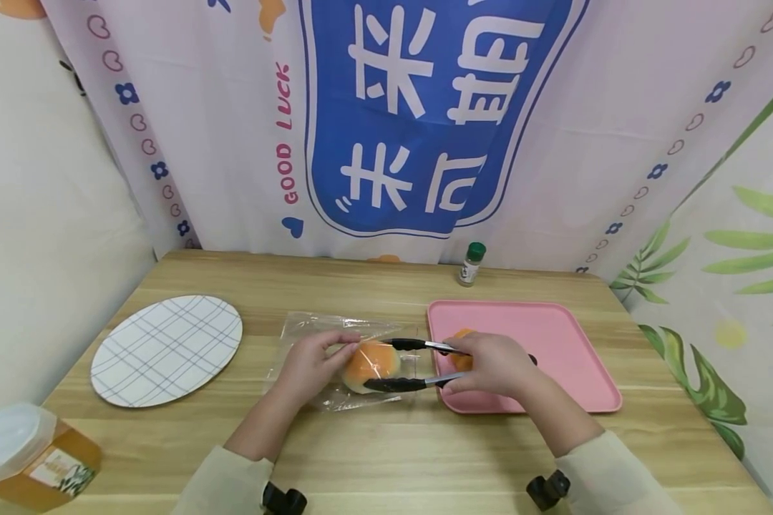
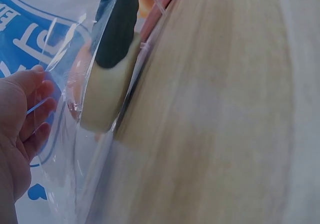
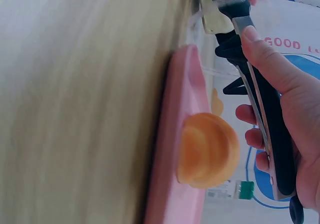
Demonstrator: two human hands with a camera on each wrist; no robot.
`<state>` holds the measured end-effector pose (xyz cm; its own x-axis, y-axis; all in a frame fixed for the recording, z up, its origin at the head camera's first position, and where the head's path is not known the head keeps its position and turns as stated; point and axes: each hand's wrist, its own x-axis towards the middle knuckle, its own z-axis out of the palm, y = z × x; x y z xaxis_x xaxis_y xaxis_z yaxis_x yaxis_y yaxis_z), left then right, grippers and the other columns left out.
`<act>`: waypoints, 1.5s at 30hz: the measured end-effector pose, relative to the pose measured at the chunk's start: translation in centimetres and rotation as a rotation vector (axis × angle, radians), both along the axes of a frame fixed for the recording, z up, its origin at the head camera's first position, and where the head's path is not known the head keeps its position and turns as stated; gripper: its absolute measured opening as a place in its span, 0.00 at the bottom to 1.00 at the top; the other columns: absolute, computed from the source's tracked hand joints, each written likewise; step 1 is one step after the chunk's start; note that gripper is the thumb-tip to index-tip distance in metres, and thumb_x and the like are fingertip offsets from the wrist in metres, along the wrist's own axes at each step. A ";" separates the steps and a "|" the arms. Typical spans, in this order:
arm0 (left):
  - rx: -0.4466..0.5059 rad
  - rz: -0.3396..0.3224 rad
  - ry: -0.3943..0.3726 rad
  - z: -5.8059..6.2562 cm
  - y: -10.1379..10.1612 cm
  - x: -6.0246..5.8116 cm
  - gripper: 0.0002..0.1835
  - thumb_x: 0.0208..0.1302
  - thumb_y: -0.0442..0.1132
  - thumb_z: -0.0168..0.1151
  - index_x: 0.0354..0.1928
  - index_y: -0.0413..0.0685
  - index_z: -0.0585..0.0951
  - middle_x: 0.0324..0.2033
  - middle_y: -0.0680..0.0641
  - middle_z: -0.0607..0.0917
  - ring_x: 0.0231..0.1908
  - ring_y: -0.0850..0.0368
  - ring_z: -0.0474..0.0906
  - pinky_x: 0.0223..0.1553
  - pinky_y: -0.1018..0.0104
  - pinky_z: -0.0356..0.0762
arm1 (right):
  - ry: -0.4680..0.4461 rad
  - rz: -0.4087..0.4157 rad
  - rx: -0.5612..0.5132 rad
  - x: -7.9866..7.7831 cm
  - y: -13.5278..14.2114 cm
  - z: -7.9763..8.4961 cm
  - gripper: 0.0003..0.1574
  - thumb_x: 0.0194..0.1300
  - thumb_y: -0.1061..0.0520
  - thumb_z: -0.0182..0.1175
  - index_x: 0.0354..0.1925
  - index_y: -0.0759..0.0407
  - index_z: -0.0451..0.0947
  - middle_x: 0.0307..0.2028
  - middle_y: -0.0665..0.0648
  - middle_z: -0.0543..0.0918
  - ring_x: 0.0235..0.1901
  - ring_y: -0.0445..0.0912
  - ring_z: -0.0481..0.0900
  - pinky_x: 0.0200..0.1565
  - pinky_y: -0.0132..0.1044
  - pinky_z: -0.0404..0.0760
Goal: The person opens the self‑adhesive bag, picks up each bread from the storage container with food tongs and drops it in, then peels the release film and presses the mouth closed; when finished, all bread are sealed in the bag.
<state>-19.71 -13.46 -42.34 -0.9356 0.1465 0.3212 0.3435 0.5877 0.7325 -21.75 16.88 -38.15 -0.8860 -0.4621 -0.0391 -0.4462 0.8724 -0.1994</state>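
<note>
My left hand (image 1: 315, 361) pinches the edge of a clear plastic bag (image 1: 305, 325) lying on the table. A round golden-topped bun (image 1: 375, 360) sits within the bag, its pale side showing in the left wrist view. Black-tipped tongs (image 1: 404, 385), gripped in my right hand (image 1: 497, 363), have one tip at either side of that bun. In the right wrist view the metal arms and black handle of the tongs lie along my palm. Below the right hand, an orange-brown bun (image 3: 210, 151) rests on the pink tray (image 1: 541, 332).
On the left lies a white checked oval plate (image 1: 167, 350). A jar of amber liquid (image 1: 58, 458) with a white lid stands at the near left corner. Behind the tray is a small green-capped shaker (image 1: 471, 265). A printed curtain (image 1: 245, 143) hangs along the back edge.
</note>
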 end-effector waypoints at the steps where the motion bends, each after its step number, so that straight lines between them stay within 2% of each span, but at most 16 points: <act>1: 0.005 -0.001 -0.005 0.0 0.0 0.0 0.09 0.65 0.41 0.64 0.44 0.48 0.86 0.45 0.48 0.89 0.51 0.48 0.84 0.56 0.51 0.81 | -0.004 -0.001 -0.010 0.0 -0.2 -0.1 0.48 0.41 0.29 0.74 0.59 0.45 0.79 0.41 0.46 0.83 0.35 0.41 0.74 0.39 0.40 0.78; 6: 0.022 -0.035 -0.013 0.2 0.2 0.2 0.08 0.65 0.39 0.64 0.44 0.46 0.85 0.44 0.48 0.89 0.49 0.50 0.84 0.54 0.54 0.82 | -0.024 -0.012 -0.045 -0.2 -1.1 -0.8 0.47 0.42 0.30 0.75 0.60 0.44 0.78 0.33 0.47 0.79 0.30 0.41 0.69 0.33 0.37 0.71; 10: 0.051 -0.069 -0.030 0.1 0.4 0.2 0.08 0.65 0.37 0.64 0.43 0.44 0.85 0.41 0.47 0.89 0.39 0.56 0.85 0.42 0.66 0.85 | -0.007 -0.012 -0.060 -0.3 -1.7 -1.3 0.48 0.41 0.30 0.75 0.60 0.44 0.78 0.33 0.47 0.81 0.33 0.40 0.72 0.35 0.39 0.75; 14: 0.062 -0.068 -0.033 0.0 0.6 0.2 0.07 0.65 0.38 0.64 0.42 0.45 0.86 0.41 0.48 0.89 0.31 0.63 0.79 0.33 0.74 0.81 | 0.000 -0.019 -0.067 -0.2 -2.4 -1.6 0.49 0.40 0.30 0.75 0.60 0.45 0.79 0.36 0.46 0.84 0.37 0.41 0.75 0.39 0.40 0.78; 19: 0.050 -0.059 -0.016 0.0 0.8 0.3 0.06 0.64 0.38 0.65 0.41 0.47 0.87 0.43 0.49 0.89 0.33 0.63 0.79 0.34 0.74 0.80 | -0.003 -0.034 -0.063 -0.2 -3.1 -1.7 0.49 0.42 0.30 0.75 0.60 0.47 0.79 0.48 0.49 0.86 0.47 0.44 0.81 0.49 0.44 0.81; 22: 0.044 -0.057 -0.006 0.0 0.9 0.4 0.06 0.64 0.38 0.65 0.41 0.47 0.87 0.43 0.48 0.89 0.35 0.62 0.81 0.35 0.74 0.81 | 0.001 -0.024 -0.064 -0.2 -3.4 -1.9 0.48 0.43 0.30 0.74 0.60 0.48 0.79 0.50 0.51 0.86 0.51 0.46 0.82 0.53 0.46 0.81; 25: 0.035 -0.055 0.003 0.1 1.0 0.4 0.07 0.64 0.38 0.66 0.41 0.47 0.87 0.43 0.48 0.89 0.34 0.62 0.81 0.34 0.74 0.80 | 0.013 -0.011 -0.069 -0.3 -3.6 -2.0 0.48 0.43 0.31 0.74 0.59 0.49 0.79 0.50 0.51 0.86 0.51 0.46 0.83 0.52 0.45 0.81; 31: 0.029 -0.060 0.031 -0.1 1.1 0.4 0.06 0.62 0.37 0.67 0.40 0.47 0.87 0.41 0.48 0.90 0.31 0.66 0.78 0.32 0.74 0.79 | 0.016 0.011 -0.066 -0.3 -4.1 -2.1 0.46 0.43 0.29 0.73 0.59 0.47 0.79 0.47 0.49 0.87 0.41 0.42 0.81 0.43 0.41 0.81; 36: 0.032 -0.061 0.036 -0.1 1.1 0.5 0.06 0.62 0.36 0.67 0.40 0.48 0.87 0.39 0.49 0.90 0.29 0.67 0.76 0.30 0.75 0.78 | 0.002 0.017 -0.078 -0.3 -4.4 -2.1 0.47 0.43 0.29 0.73 0.59 0.48 0.78 0.48 0.51 0.86 0.40 0.42 0.80 0.41 0.40 0.81; 39: 0.030 -0.062 0.021 0.0 1.1 0.5 0.06 0.62 0.37 0.66 0.40 0.48 0.87 0.37 0.49 0.90 0.27 0.68 0.73 0.28 0.75 0.76 | 0.004 0.017 -0.086 -0.3 -4.6 -2.2 0.48 0.43 0.29 0.73 0.59 0.48 0.79 0.49 0.51 0.86 0.41 0.43 0.81 0.42 0.41 0.81; 45: 0.013 -0.057 0.044 0.1 1.1 0.6 0.06 0.62 0.37 0.67 0.40 0.48 0.87 0.36 0.50 0.89 0.25 0.68 0.70 0.27 0.75 0.74 | 0.006 0.010 -0.091 -0.3 -4.9 -2.1 0.49 0.43 0.27 0.72 0.60 0.48 0.78 0.55 0.52 0.84 0.53 0.48 0.82 0.53 0.46 0.82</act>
